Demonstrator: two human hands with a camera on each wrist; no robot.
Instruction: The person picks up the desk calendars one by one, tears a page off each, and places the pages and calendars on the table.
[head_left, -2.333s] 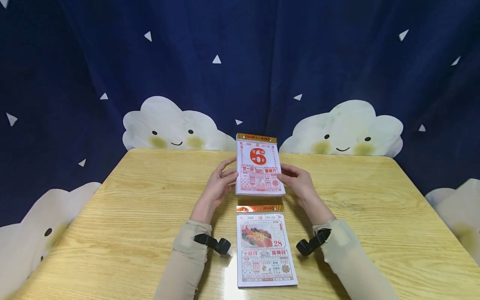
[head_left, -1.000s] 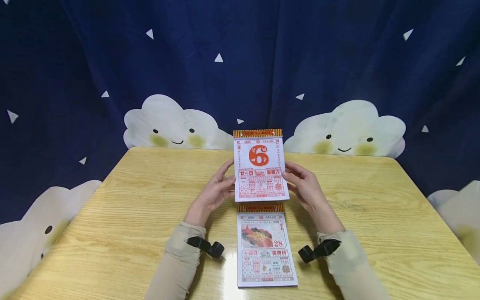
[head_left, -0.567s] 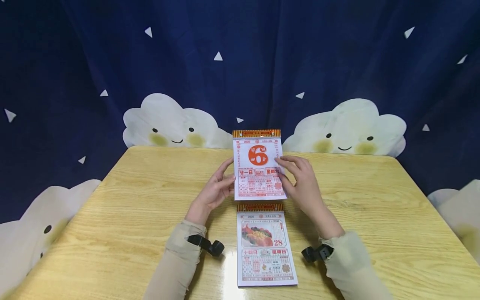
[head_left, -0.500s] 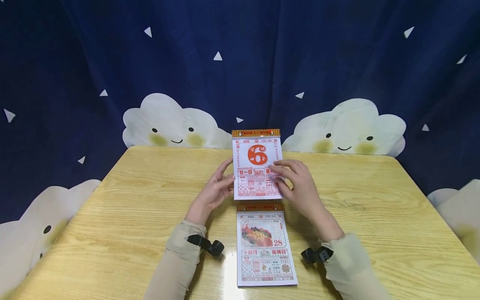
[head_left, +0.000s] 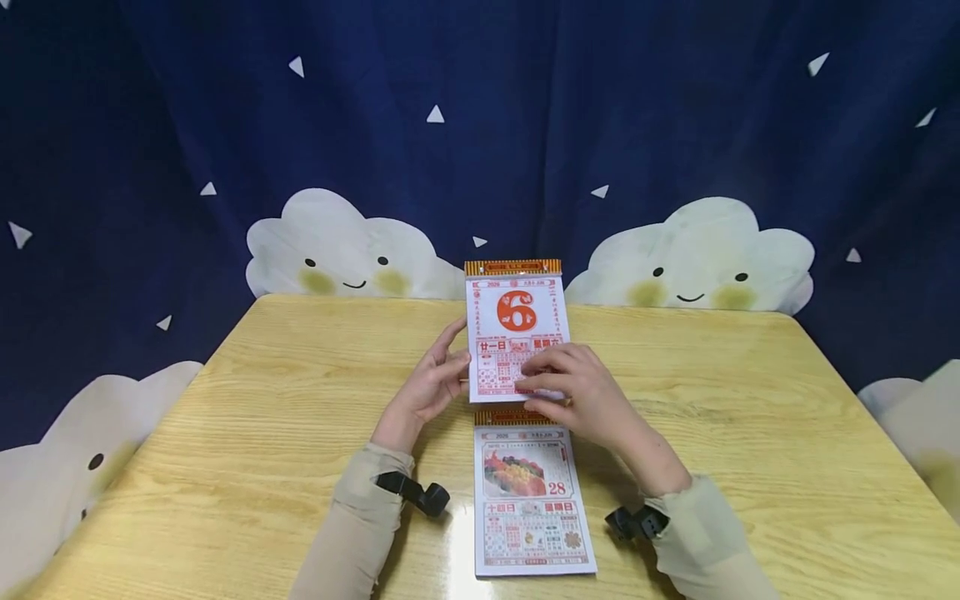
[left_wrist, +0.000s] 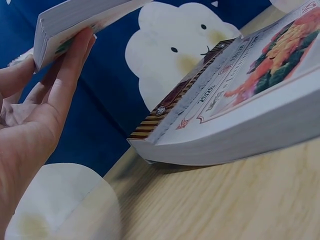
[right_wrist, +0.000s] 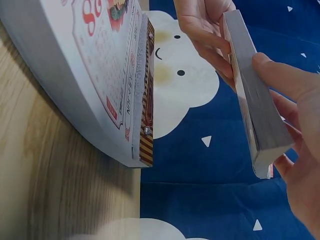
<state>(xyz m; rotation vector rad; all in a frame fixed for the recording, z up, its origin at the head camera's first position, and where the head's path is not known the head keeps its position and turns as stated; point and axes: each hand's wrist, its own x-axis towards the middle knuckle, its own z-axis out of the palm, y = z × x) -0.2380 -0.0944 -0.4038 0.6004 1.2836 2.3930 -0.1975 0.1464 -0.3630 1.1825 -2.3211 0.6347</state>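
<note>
A tear-off calendar (head_left: 517,310) with a large red 6 is held up above the table in the head view. My left hand (head_left: 429,385) grips its left edge, thumb in front and fingers behind. My right hand (head_left: 588,398) is at its lower right, with bent fingers over the front page and the thumb on the bottom edge of the sheets (right_wrist: 257,100). Some of the lower print is hidden by that hand. Nearer me, a second tear-off calendar (head_left: 525,500), showing 28 and a food picture, lies flat on the table.
The wooden table (head_left: 315,400) spreads out on both sides of the calendars. Behind its far edge hangs a dark blue curtain (head_left: 480,108) with white triangles and smiling clouds. Each wrist carries a black camera on a strap (head_left: 637,523).
My right hand has left the raised calendar's right edge, passed across its front and come down to the bottom edge. The left hand keeps its grip; the lower calendar stays put.
</note>
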